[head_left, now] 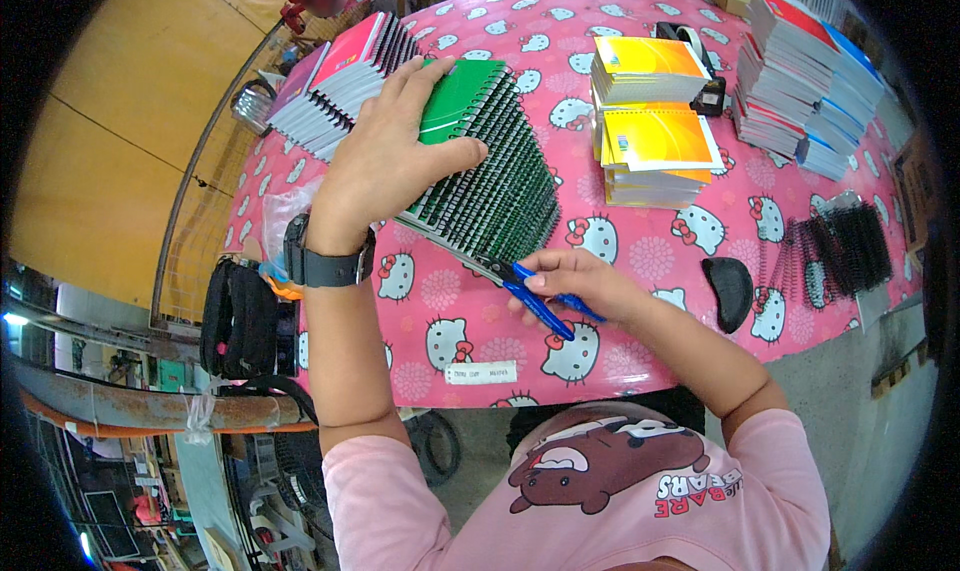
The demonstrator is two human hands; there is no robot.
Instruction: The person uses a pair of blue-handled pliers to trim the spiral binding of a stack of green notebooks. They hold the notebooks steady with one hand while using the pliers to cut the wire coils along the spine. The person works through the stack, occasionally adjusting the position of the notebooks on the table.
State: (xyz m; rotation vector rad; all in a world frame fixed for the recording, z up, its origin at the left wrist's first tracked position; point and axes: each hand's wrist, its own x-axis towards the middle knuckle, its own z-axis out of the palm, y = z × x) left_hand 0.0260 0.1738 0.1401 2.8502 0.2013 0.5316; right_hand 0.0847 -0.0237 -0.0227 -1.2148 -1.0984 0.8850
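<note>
A tall stack of green spiral notebooks (490,161) stands at the middle of the table, its black coil edges facing right and toward me. My left hand (400,136) lies over the top cover, fingers stretched out and thumb spread over the coil edge. At the stack's near bottom corner, my right hand (580,281) is closed round blue-handled pliers (540,309). Their metal jaws are at the coil ends of the lowest notebooks; whether they grip a wire is too small to tell.
Red and purple notebooks (350,51) stand at the left, behind my left hand. Yellow booklets (655,141) and red and blue ones (790,61) are piled right. Loose black coils (840,251) and a dark curved object (728,293) lie nearer. A black pouch (238,316) hangs by the left edge.
</note>
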